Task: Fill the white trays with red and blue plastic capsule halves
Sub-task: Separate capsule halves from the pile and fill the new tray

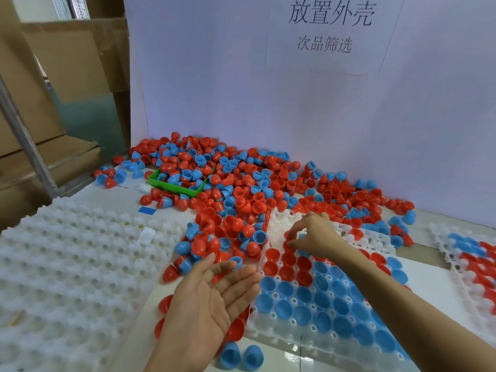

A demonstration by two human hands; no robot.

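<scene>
Head view: right hand (311, 234) pinching red half (291, 235) (left hand (212, 299) flat) over tray (271, 322).

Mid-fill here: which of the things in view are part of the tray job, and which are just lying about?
Job: centre tray, red halves and blue halves in it, loose pile, empty tray, right-hand tray, both hands.
Lying about: green bin, cardboard boxes, wall sign.
</scene>
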